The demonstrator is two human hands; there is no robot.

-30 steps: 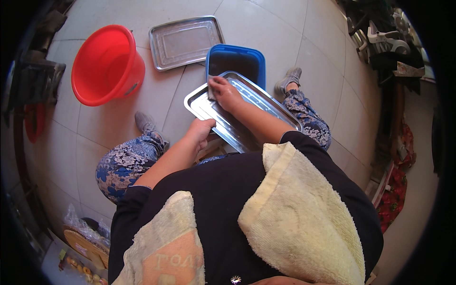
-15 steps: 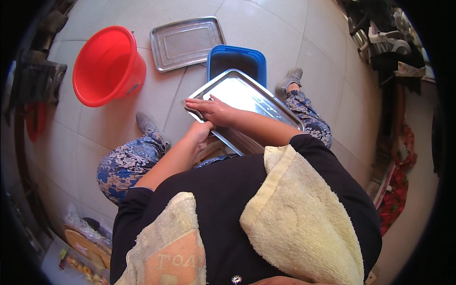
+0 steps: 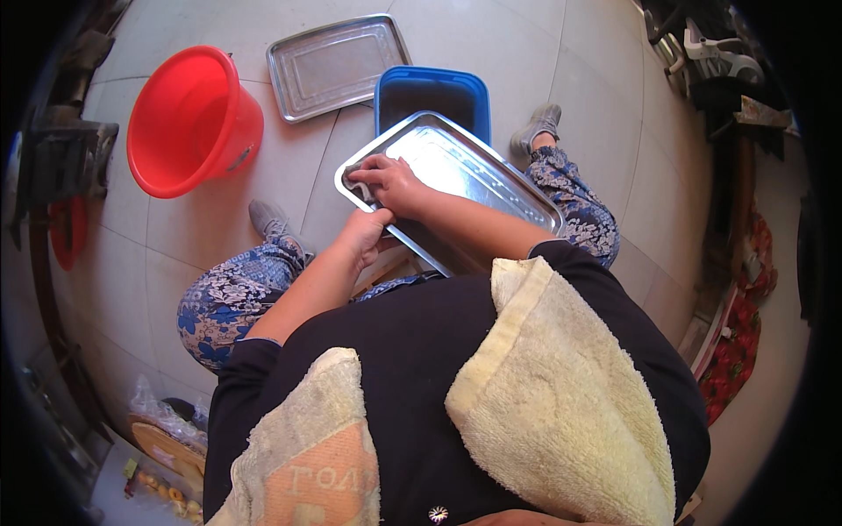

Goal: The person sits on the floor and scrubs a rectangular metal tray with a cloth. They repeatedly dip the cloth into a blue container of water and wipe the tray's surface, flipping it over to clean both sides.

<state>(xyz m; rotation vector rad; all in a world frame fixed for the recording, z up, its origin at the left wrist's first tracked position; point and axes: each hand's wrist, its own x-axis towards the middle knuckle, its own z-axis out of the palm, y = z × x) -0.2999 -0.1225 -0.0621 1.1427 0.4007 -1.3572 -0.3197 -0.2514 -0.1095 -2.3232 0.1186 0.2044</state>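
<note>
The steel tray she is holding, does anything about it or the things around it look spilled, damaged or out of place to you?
Nothing stands out. The steel tray rests tilted over the blue tub, with the left hand at its near edge and the right hand pressing a cloth at its corner. The red bucket and second tray look undamaged, with no visible spill.

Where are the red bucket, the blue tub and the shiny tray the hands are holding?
red bucket (image 3: 189, 123): head view, on its inner wall.
blue tub (image 3: 431, 90): head view, on its dark inside near the far rim.
shiny tray (image 3: 474, 171): head view, on its bare flat middle.
</note>
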